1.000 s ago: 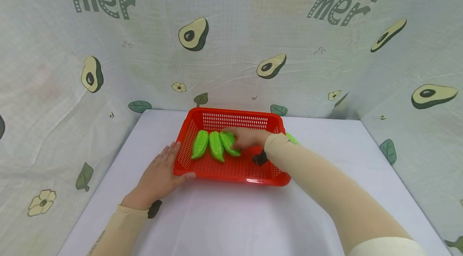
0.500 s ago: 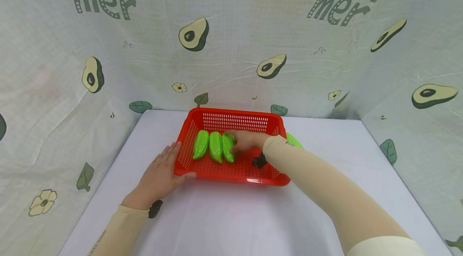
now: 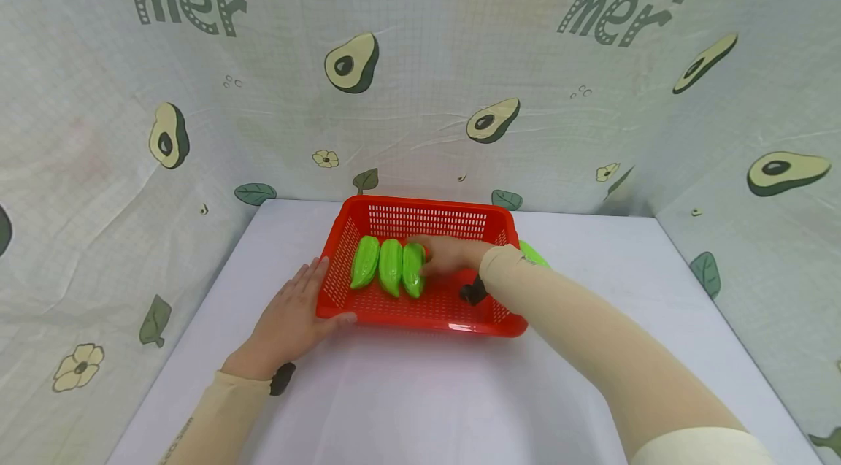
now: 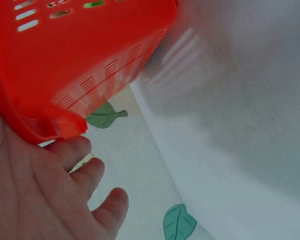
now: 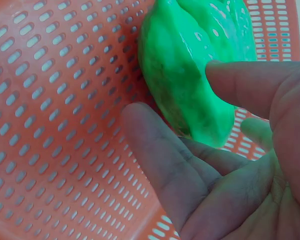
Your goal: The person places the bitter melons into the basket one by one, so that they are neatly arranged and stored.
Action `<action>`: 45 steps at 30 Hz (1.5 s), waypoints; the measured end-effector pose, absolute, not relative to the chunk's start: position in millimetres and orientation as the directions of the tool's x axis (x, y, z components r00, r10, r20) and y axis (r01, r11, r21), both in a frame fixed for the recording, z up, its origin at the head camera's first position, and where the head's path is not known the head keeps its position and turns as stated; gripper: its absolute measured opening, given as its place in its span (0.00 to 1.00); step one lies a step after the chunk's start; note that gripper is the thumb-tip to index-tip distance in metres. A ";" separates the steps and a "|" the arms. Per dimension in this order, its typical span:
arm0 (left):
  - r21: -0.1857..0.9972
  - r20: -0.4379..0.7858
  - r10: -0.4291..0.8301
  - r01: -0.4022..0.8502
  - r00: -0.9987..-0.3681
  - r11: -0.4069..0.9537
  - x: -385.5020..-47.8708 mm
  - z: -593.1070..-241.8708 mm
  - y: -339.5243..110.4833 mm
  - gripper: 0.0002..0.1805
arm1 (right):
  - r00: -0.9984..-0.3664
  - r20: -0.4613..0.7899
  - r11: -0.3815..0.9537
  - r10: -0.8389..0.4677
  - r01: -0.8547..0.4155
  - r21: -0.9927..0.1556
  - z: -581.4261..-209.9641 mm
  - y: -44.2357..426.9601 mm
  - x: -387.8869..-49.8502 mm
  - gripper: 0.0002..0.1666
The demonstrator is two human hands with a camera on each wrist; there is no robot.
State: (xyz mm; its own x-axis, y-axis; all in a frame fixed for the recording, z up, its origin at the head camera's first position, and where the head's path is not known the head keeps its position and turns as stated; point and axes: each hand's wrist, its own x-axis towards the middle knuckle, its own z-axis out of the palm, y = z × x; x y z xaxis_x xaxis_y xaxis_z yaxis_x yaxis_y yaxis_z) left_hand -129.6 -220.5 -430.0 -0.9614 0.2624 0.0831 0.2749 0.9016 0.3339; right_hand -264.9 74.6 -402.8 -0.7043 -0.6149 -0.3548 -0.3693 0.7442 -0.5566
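In the head view, three bright green, ridged bitter melons lie side by side in a red perforated basket (image 3: 420,320): a left one (image 3: 365,262), a middle one (image 3: 390,267) and a right one (image 3: 413,270). My right hand (image 3: 450,255) reaches inside, beside the right bitter melon. The right wrist view has its thumb at the green skin (image 5: 190,85), while the forefinger stands apart from it, fairly straight. My left hand (image 3: 292,312) rests against the basket's front left corner, fingers extended along the side and thumb at the front rim.
Another green piece (image 3: 534,253) shows just outside the basket's right side, partly covered by the right sleeve (image 3: 591,333). The basket stands on a white table (image 3: 420,392). A printed cloth (image 3: 420,71) with avocados hangs behind and at both sides.
The right bitter melon has turned from a slant to nearly parallel with the others and shifted left. A small gap now shows between it and my right hand. The left hand stays put.
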 end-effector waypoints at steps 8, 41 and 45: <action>0.335 0.077 0.258 0.269 -0.963 0.903 -129.3 -429.2 -220.0 0.66 | -0.711 -0.306 0.713 -0.633 -0.382 -0.588 -383.5 80.8 -266.0 0.42; 0.347 0.064 0.249 0.255 -0.966 0.903 -129.0 -430.9 -220.6 0.67 | -0.937 -0.108 0.665 -0.333 -0.152 -0.731 -383.8 292.0 -240.1 0.32; 0.343 0.062 0.249 0.255 -0.966 0.904 -129.6 -431.8 -220.7 0.67 | -0.939 -0.131 0.691 -0.318 -0.134 -0.711 -405.1 302.4 -233.0 0.31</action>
